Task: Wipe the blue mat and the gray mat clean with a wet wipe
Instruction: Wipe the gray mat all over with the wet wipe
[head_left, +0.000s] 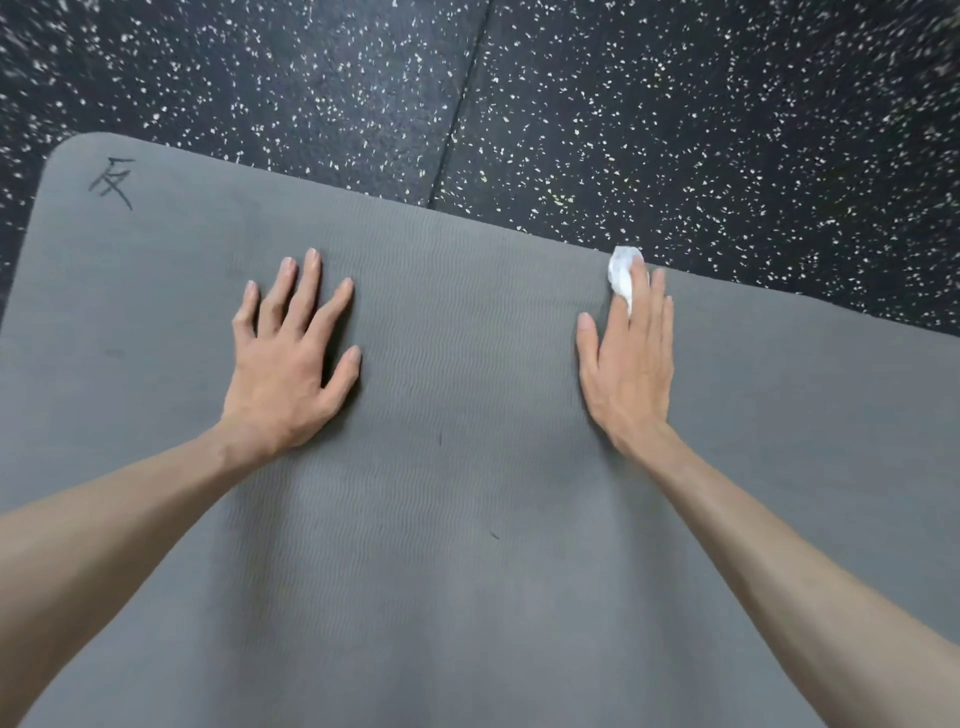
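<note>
far left, a hand-drawn black mark (110, 183) sits near the rounded corner of the gray mat (467, 519), which fills most of the view and lies flat on the floor (675, 130), a dark speckled one with a seam running through it. moving in, the left hand (288, 364) is planted palm down on the mat, fingers straight and spread wide, grip apart and holding nothing. across the middle, bare ribbed mat with a couple of small dark specks (493, 535). now the right side: the right hand (628, 364) lies flat too, fingers straight and close together, pressing a crumpled white wipe (622, 275) against the mat right at its far edge. the wipe pokes out past the fingertips, touching the mat's border where it meets the floor. that grip is apart as well, flat on the wipe rather than curled round it. both forearms reach in from the bottom corners.
</note>
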